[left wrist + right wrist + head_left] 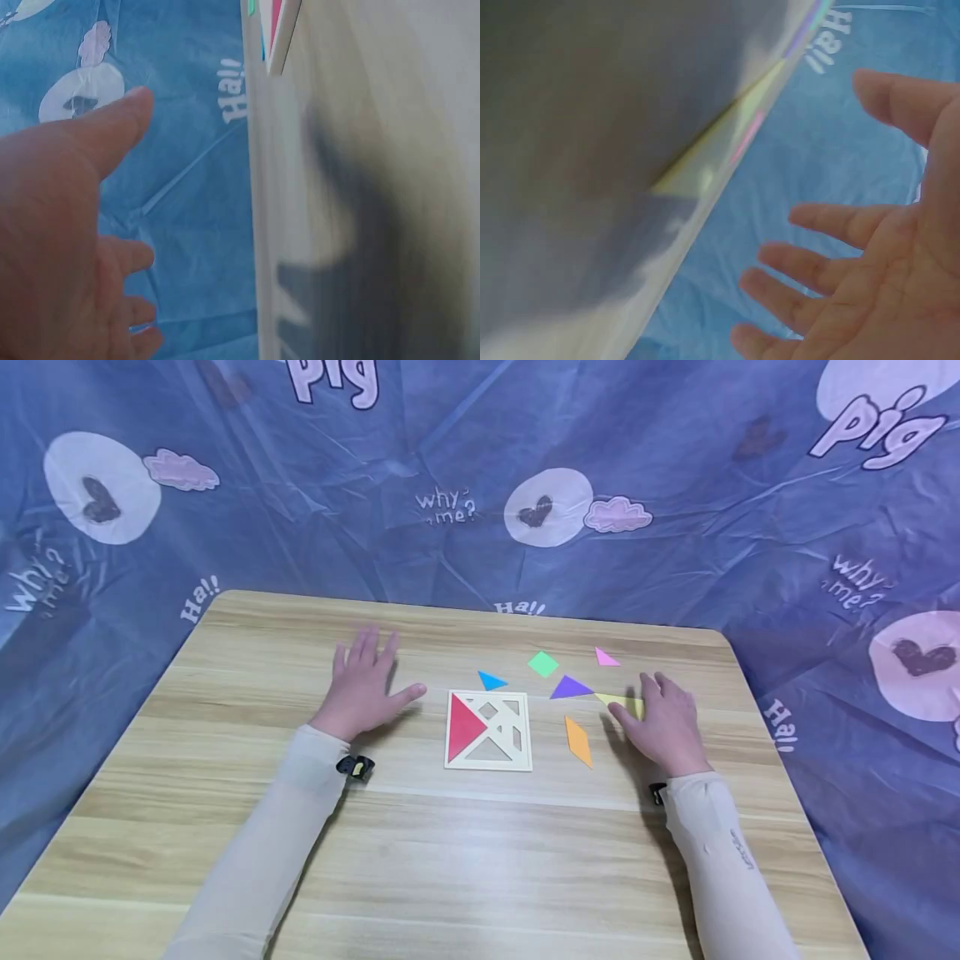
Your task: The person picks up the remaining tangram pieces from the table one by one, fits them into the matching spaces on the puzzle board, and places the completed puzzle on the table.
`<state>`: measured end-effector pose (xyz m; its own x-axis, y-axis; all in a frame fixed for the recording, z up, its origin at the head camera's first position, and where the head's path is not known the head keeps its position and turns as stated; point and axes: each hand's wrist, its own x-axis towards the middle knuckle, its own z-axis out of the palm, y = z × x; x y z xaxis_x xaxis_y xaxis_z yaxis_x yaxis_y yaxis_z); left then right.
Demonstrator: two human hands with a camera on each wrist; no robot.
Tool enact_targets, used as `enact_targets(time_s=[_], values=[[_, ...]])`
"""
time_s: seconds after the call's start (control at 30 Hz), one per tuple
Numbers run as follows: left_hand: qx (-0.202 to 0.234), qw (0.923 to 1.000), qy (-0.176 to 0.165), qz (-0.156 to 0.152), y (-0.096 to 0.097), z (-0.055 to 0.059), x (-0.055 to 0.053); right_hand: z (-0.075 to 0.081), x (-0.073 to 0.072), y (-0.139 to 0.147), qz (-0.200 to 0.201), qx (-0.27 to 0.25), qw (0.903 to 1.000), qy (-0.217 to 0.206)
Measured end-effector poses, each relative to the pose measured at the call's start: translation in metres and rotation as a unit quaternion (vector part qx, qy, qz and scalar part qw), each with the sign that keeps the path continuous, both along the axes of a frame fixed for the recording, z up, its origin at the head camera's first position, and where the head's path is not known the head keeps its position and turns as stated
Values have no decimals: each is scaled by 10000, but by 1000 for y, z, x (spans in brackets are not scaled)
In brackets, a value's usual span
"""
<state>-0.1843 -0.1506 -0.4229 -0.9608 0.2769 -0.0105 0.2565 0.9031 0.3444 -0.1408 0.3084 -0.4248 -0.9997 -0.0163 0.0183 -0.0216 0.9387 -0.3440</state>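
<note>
My left hand (363, 689) hovers over the table left of a white tangram tray (522, 759), fingers spread and holding nothing. A large red triangle (462, 727) lies in the tray's left side; the other cutouts show bare. On the right, my right hand (666, 727) is held over the table with loosely extended fingers. Its thumb overlaps a yellow triangle (617, 698) in the head view. The right wrist view shows that yellow triangle (718, 154) lying on the tabletop, apart from the fingers (802, 262).
Loose pieces lie between tray and right hand: a purple triangle (572, 687), an orange parallelogram (578, 742), a green square (543, 664) and a pink triangle (606, 657). A blue triangle (492, 681) sits just behind the tray. Blue printed cloth (465, 560) hangs beyond the wooden table (480, 860).
</note>
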Motion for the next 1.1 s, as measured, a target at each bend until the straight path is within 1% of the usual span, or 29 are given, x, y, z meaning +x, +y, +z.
enact_targets(time_s=[0.1,0.2,0.3,0.4,0.47,0.53,0.63,0.73,0.87,0.97,1.1], values=[[99,9995,-106,-266,8,-2,1,3,-3,-5,25,-35,10000,-20],[277,9978,-281,-526,16,-5,1,6,-7,-5,-52,-1,9997,-250],[408,9955,-393,-760,24,-7,0,10,-9,1,-222,90,9967,-773],[496,9932,-464,-948,33,-11,-3,14,-9,8,-385,188,9900,-1348],[515,9914,-533,-1080,40,-12,-6,14,-10,12,-397,251,9855,-1630],[515,9891,-557,-1259,49,-12,-11,13,-10,13,-364,286,9832,-1767],[457,9850,-572,-1562,63,-9,-19,11,-11,13,-311,350,9831,-1772],[257,9820,-512,-1802,77,-7,-29,8,-10,14,-304,372,9845,-1687],[-22,9797,-452,-1953,91,-7,-41,7,-9,16,-259,361,9860,-1604],[-73,9781,-433,-2034,99,-6,-48,6,-9,17,-211,357,9870,-1552],[-182,9788,-390,-2004,110,-3,-54,5,-10,17,-164,393,9883,-1463]])
